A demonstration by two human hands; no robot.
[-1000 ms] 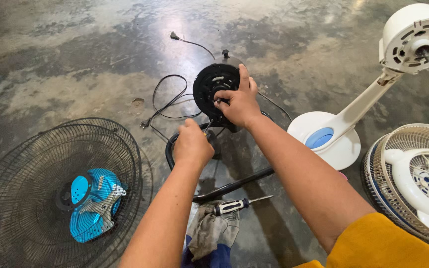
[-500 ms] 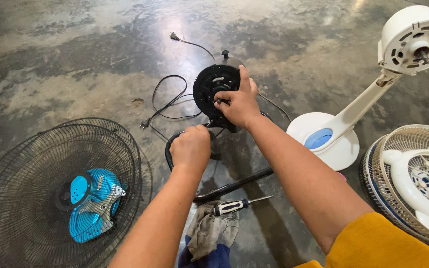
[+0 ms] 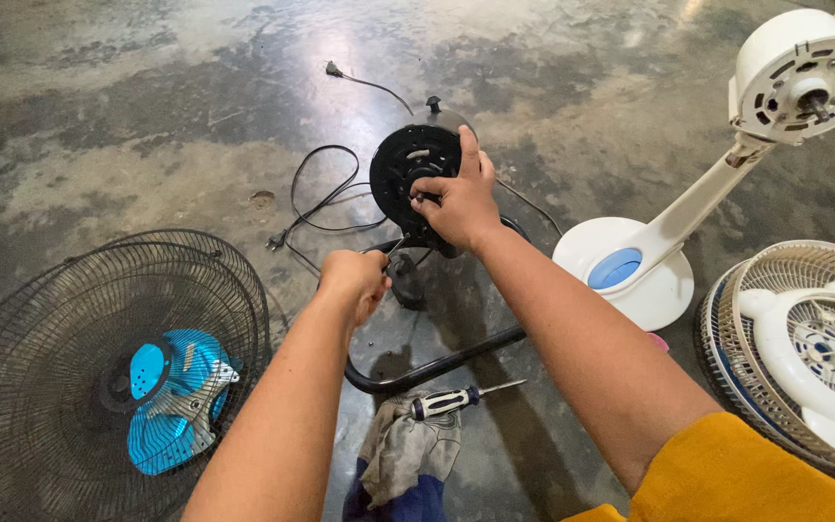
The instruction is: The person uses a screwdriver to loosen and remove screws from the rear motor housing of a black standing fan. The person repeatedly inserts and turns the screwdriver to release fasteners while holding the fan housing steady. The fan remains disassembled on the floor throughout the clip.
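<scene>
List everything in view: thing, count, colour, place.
fan motor: one, black, centre, on a black tube stand
power cord: one, black, on the floor left of the motor
fan guard: one, black wire, lower left
fan blade: one, blue, lying in that guard
screwdriver: one, black handle, on a rag, bottom centre
rag: one, grey, bottom centre
white fan stand: one, white with blue patch, right
white guard and blade: one set, far right
left hand: closed, below the motor
right hand: gripping the motor's face
</scene>
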